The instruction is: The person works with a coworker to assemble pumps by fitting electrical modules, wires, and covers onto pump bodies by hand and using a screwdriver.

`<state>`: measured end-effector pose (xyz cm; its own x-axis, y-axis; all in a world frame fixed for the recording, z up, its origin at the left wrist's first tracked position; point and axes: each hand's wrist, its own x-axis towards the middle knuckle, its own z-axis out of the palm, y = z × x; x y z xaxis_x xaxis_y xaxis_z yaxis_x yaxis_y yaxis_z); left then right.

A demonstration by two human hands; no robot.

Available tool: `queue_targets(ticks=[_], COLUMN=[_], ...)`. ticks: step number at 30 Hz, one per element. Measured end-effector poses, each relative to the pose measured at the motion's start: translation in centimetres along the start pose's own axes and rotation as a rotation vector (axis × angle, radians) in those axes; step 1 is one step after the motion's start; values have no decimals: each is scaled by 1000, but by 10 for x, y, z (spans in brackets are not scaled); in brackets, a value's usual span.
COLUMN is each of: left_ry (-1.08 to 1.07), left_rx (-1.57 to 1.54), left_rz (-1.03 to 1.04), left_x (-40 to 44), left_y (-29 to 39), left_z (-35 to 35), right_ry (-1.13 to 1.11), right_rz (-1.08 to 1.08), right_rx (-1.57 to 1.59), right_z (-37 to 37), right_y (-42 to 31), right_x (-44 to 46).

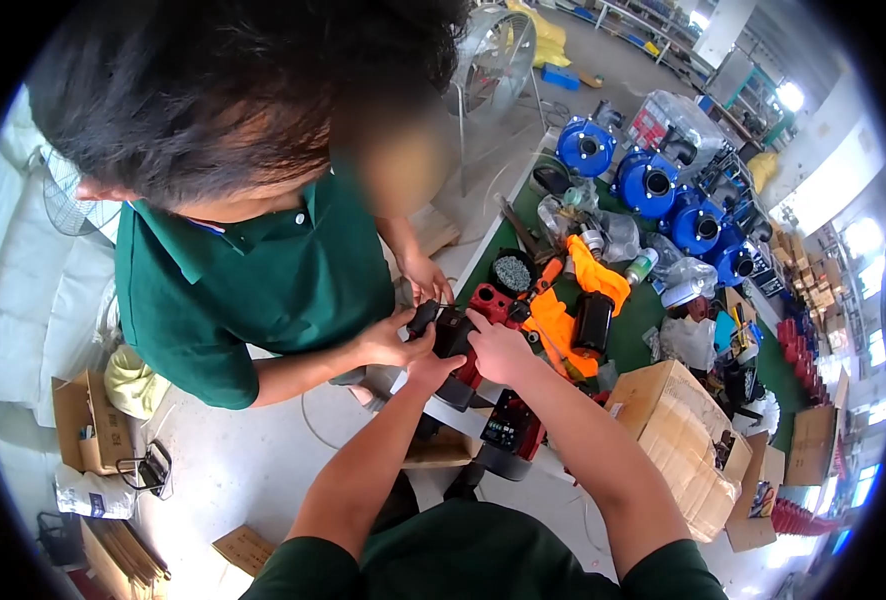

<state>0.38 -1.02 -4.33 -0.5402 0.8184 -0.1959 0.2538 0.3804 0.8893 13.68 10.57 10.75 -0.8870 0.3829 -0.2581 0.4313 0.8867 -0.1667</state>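
At the table's edge stands a red-and-black machine (469, 372) whose exact kind I cannot make out. My left hand (431, 370) is closed at the near side of a black part (451, 338) on it, thumb pointing right; its other fingers are partly hidden. From the right, my right hand (499, 350) grips the same black part, index finger stretched along its far side. Close by, a co-worker's hand (395, 340) holds a small black piece (423, 318), while their other hand (425, 278) reaches in from above. A second red-and-black unit (513, 425) sits nearer my body.
On the green table (483, 262) lie an orange cloth (595, 272), a black cylinder (593, 324) and a bowl of screws (513, 272). Several blue pumps (647, 182) line the far side. A cardboard box (675, 440) stands right of my right arm. The co-worker (253, 290) stands at left.
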Motion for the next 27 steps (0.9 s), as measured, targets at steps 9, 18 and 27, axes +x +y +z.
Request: queue_targets(ticks=[9,18,27], left_ry=[169,2,-7], left_rx=[-131,269,364], left_rz=[50,237,273], left_x=[-51,-176,-165], left_y=[20,48,77], left_z=[-20,-16,30], right_ry=[301,754,877], right_rz=[-156,223,354], right_rx=[267,321,496], right_z=[-51,-26,-8], right_y=[18,95,139], right_x=[-193,-324,-312])
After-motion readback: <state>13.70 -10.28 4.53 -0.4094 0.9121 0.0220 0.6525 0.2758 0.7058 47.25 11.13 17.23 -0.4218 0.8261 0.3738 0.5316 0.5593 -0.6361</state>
